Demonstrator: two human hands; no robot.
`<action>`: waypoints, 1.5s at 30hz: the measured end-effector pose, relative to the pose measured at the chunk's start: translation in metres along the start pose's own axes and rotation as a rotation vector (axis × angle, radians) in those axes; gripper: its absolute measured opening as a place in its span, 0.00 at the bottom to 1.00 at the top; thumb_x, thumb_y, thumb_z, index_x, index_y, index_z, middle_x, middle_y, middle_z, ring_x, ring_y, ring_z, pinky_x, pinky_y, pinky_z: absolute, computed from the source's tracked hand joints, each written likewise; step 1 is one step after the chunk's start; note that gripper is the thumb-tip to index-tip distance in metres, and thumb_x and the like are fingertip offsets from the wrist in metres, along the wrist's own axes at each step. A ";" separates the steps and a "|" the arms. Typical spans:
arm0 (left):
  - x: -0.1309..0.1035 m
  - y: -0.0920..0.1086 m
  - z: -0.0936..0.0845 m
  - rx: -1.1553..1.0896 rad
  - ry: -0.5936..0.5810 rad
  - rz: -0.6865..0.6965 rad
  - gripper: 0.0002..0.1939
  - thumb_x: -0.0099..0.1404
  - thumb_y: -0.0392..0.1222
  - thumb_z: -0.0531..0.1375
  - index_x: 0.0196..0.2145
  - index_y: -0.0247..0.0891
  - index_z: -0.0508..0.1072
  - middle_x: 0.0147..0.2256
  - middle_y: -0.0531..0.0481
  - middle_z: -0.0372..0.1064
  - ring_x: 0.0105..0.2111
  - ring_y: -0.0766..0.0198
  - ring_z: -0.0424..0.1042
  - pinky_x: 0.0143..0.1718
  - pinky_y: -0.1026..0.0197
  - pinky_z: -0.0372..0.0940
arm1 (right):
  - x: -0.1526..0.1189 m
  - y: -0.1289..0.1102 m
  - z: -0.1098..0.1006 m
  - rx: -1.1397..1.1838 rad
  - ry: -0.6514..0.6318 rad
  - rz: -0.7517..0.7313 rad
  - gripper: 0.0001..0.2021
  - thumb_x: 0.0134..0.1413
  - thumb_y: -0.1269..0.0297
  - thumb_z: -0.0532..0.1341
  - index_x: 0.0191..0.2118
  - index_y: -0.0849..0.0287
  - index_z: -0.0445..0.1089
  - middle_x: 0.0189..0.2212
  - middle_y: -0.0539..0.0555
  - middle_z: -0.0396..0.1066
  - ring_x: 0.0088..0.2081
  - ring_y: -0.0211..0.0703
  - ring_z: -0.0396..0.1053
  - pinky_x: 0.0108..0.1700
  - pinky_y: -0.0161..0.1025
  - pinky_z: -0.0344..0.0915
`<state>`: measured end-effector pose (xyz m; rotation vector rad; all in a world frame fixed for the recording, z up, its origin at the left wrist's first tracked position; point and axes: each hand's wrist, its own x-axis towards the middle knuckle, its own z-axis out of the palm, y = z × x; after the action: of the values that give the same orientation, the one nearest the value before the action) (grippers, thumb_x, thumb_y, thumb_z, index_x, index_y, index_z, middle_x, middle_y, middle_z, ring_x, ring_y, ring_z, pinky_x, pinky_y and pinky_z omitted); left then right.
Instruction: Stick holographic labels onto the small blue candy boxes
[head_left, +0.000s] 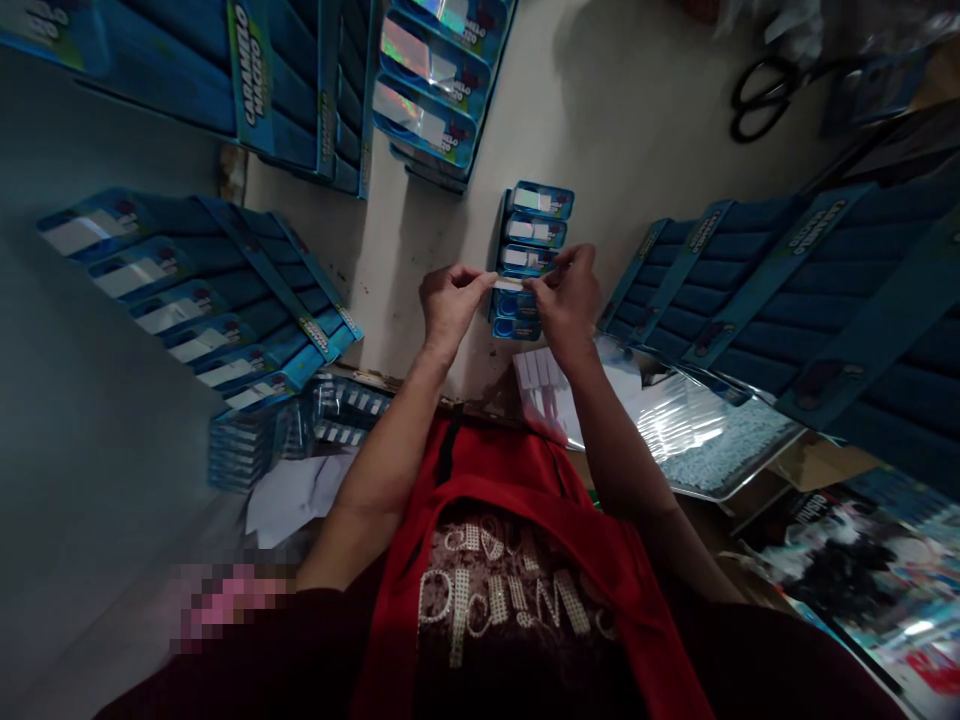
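A small white strip [509, 284] is stretched between my two hands, just over a row of small blue boxes [534, 233] on the worktable. My left hand [452, 306] pinches the strip's left end between thumb and fingers. At its right end, my right hand [566, 303] is closed in a pinch as well. The boxes of the row farther from me carry white labels on their tops. The nearest ones [517, 328] show a dark round shape and no white label.
Tall stacks of blue boxes stand at left [180, 290], at the back [431, 85] and at right [750, 270]. Black scissors [763, 98] lie at the far right. Near my right forearm are white label sheets [541, 385] and a shiny tray [705, 440] of pale blue bits.
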<state>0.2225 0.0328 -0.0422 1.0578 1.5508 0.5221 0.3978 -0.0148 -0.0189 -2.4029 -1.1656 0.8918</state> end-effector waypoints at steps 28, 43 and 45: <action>-0.110 -0.055 0.113 0.744 -0.446 0.128 0.14 0.77 0.35 0.60 0.54 0.36 0.82 0.54 0.38 0.81 0.58 0.48 0.77 0.62 0.52 0.67 | -0.107 0.162 -0.026 -0.398 -0.057 -0.370 0.19 0.77 0.65 0.53 0.61 0.60 0.77 0.58 0.64 0.78 0.57 0.58 0.71 0.62 0.52 0.66; -0.102 -0.044 0.101 0.679 -0.500 -0.149 0.13 0.74 0.38 0.61 0.48 0.36 0.85 0.49 0.42 0.85 0.50 0.54 0.81 0.52 0.58 0.68 | -0.134 0.168 -0.011 -0.445 -0.234 -0.515 0.22 0.77 0.68 0.53 0.68 0.60 0.73 0.68 0.62 0.74 0.64 0.58 0.64 0.61 0.53 0.56; -0.100 -0.045 0.099 0.666 -0.514 -0.180 0.13 0.74 0.38 0.61 0.48 0.36 0.85 0.49 0.43 0.85 0.49 0.55 0.81 0.51 0.59 0.68 | -0.143 0.172 -0.015 -0.426 -0.236 -0.526 0.21 0.77 0.69 0.53 0.65 0.59 0.75 0.65 0.62 0.77 0.64 0.57 0.65 0.62 0.52 0.56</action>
<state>0.2968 -0.0944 -0.0506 1.3906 1.3483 -0.4069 0.4413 -0.2331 -0.0420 -2.1261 -2.1334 0.8218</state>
